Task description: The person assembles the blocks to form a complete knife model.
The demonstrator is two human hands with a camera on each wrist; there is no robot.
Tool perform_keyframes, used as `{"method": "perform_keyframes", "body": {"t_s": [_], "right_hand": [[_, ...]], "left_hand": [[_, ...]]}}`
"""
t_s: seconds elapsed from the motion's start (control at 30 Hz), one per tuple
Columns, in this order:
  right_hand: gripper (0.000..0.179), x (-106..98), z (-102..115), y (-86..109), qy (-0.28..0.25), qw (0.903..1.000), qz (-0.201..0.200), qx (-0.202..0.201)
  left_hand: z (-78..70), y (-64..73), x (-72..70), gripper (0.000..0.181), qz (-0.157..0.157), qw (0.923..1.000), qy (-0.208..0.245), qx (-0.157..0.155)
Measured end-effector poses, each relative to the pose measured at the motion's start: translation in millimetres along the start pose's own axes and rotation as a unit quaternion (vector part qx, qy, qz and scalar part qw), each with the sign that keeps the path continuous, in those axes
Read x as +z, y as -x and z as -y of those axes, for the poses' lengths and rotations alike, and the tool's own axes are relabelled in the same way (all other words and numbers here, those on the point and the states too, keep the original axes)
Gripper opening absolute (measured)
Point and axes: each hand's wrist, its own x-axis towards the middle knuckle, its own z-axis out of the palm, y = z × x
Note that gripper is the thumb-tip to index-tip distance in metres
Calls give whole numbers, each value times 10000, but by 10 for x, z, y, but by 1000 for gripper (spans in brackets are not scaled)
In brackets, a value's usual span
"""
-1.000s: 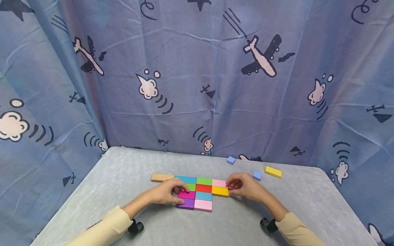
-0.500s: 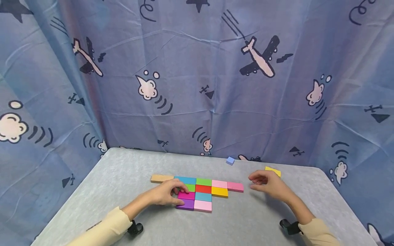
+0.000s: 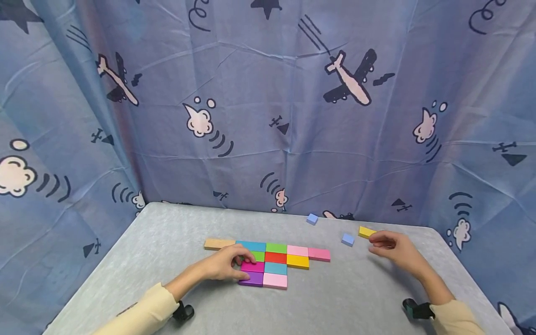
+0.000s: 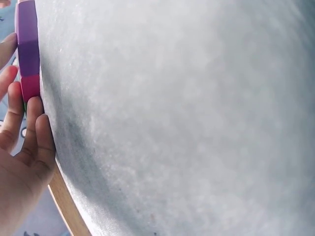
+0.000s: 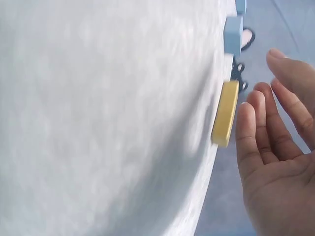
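Observation:
In the head view my left hand [image 3: 226, 264] lies over the left side of a flat patch of coloured blocks. Its thumb touches the purple block [image 3: 253, 280]; its fingers reach over the magenta block [image 3: 256, 267] and partly hide the green block [image 3: 259, 256]. My right hand [image 3: 398, 250] hovers with loosely bent fingers beside a yellow block [image 3: 365, 232], holding nothing. The right wrist view shows that yellow block [image 5: 225, 114] with a gap between it and the fingers. A pink block [image 3: 319, 254] ends the patch's back row on the right.
Two small blue blocks, one nearer [image 3: 348, 239] and one farther back [image 3: 312, 219], lie apart from the patch. A wooden block [image 3: 219, 244] forms its back left end. Behind the grey table [image 3: 331, 302] hangs a patterned blue curtain [image 3: 251, 116].
My right hand has let go of the pink block at the back row's right end. It has moved right, past the nearer blue block, to the yellow block. My left hand has stayed put.

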Motion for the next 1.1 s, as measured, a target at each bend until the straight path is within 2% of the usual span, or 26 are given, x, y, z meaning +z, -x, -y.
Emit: {"method": "perform_keyframes", "body": {"t_s": [0.27, 0.7, 1.1], "right_hand": [[46, -157, -178, -34, 327, 9985, -328, 290], [66, -142, -228, -184, 631, 9970, 6, 446], [57, -70, -288, -340, 757, 9964, -1, 384]], "left_hand": [[-21, 8, -6, 31, 3, 9999, 125, 80], [-7, 12, -2, 31, 17, 9999, 150, 48], [-12, 14, -21, 31, 16, 9998, 96, 175]]}}
